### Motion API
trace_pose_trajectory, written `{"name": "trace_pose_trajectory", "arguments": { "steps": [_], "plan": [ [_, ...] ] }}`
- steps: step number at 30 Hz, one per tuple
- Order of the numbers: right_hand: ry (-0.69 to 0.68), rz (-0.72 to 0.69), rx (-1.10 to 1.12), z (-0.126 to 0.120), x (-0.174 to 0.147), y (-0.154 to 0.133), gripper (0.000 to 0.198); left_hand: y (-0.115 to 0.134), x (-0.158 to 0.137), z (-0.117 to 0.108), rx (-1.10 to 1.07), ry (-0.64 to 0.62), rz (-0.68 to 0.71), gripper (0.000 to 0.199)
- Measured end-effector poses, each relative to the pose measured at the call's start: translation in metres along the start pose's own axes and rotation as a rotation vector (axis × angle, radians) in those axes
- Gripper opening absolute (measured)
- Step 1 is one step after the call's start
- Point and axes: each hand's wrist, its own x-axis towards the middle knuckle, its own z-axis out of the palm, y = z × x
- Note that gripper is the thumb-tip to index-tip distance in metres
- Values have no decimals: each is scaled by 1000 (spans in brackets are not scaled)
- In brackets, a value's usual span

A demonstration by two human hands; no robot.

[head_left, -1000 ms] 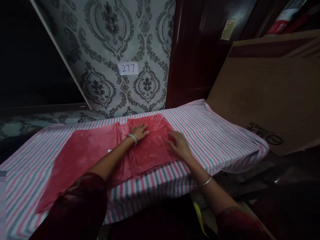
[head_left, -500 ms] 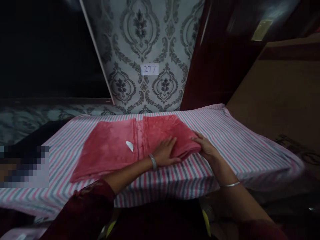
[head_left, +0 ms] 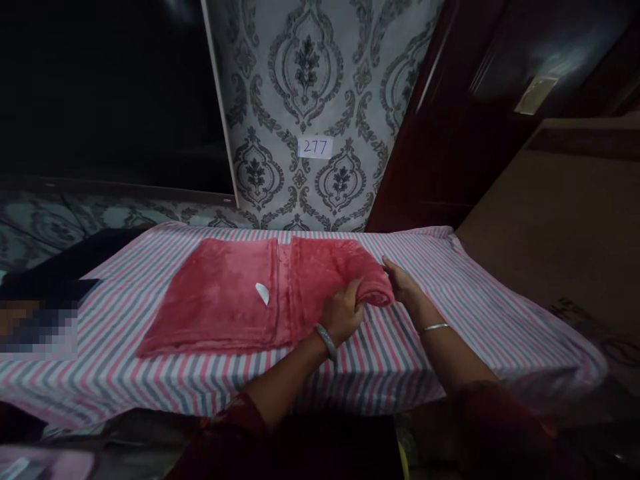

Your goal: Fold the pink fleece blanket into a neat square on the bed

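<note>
A red plush blanket (head_left: pixel 225 293), folded into a flat stack, lies on a striped cloth (head_left: pixel 480 300). A small white label (head_left: pixel 263 293) shows near its middle. The right end of the blanket is curled over into a short roll (head_left: pixel 377 290). My left hand (head_left: pixel 343 310), with a bracelet at the wrist, has its fingers bent on the blanket at the left of the roll. On the other side, my right hand (head_left: pixel 401 280) holds the roll's outer edge, with some of its fingers hidden behind the plush.
Behind the table stands a patterned wall with a paper (head_left: pixel 315 147) marked 277. A dark screen (head_left: pixel 110 100) hangs at the left. A dark red door (head_left: pixel 440 147) and a large cardboard box (head_left: pixel 560 220) stand on the right.
The blanket's right end, flatter before, is now curled into a roll toward the left. My left hand has gone from lying flat to bent fingers; my right hand has shifted slightly left.
</note>
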Motion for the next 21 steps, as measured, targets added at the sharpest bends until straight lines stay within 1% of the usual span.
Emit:
{"name": "trace_pose_trajectory", "arguments": {
  "steps": [2,3,7,8,10,12,13,14,15,17,19,21],
  "plan": [
    [-28,-44,-27,11,8,-8,48,-2,-5,1,-26,25,8,57],
    [-40,-63,-58,18,10,-13,46,-3,-7,2,-41,34,9,56],
    [-74,-113,-196,49,12,-36,18,-7,-14,5,-117,64,24,57],
    [-83,-119,-212,56,12,-44,15,-7,-15,3,-141,84,30,57],
    [-94,-137,-222,71,13,-63,16,-6,-16,-4,-198,164,51,54],
    [-104,-179,-221,89,13,-84,16,-4,-17,-19,-258,296,91,50],
    [-119,-230,-213,101,12,-94,16,-2,-19,-29,-285,375,112,47],
    [-145,-305,-201,116,13,-105,18,-1,-20,-41,-313,453,131,45],
    [-179,-387,-186,133,13,-114,26,0,-23,-54,-340,522,140,42],
    [-251,-566,-160,174,18,-128,49,1,-32,-83,-400,630,115,40],
    [-293,-675,-162,225,27,-133,67,-4,-46,-112,-479,735,49,38],
    [-348,-799,-191,282,38,-123,74,-15,-66,-136,-563,864,-48,36]
  ]
}}
